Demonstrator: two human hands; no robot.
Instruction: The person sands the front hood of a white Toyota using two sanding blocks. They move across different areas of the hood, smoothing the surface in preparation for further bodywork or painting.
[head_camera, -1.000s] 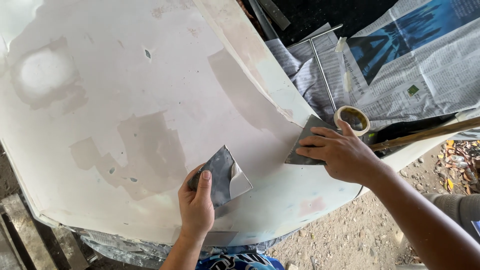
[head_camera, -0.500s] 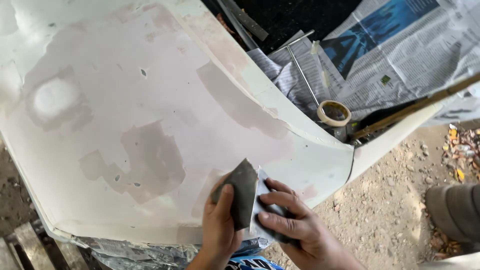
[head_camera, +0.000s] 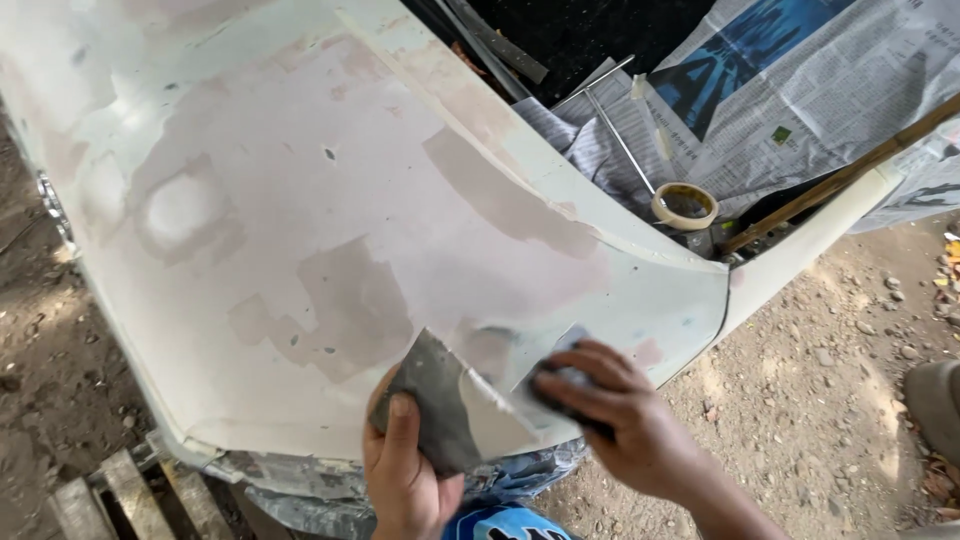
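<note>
A large white car body panel (head_camera: 330, 200) with pinkish-grey filler patches fills most of the head view. My left hand (head_camera: 405, 470) holds a grey sheet of sandpaper (head_camera: 432, 410) near the panel's front edge, thumb pressed on its dark face. My right hand (head_camera: 620, 420) grips a second, smaller piece of sandpaper (head_camera: 560, 375) flat against the panel's lower right corner, just beside the first sheet. The fingers of the right hand hide most of that piece.
A roll of masking tape (head_camera: 685, 205) lies on newspaper (head_camera: 800, 90) past the panel's right edge. A wooden stick (head_camera: 840, 175) and a thin metal rod (head_camera: 615, 130) lie there too. Wooden slats (head_camera: 110, 495) sit at the lower left; gravel ground (head_camera: 820, 400) at the right.
My right hand came down from the panel's far right edge to the lower corner beside my left hand, then slid slightly right over the surface. The view shifted left.
</note>
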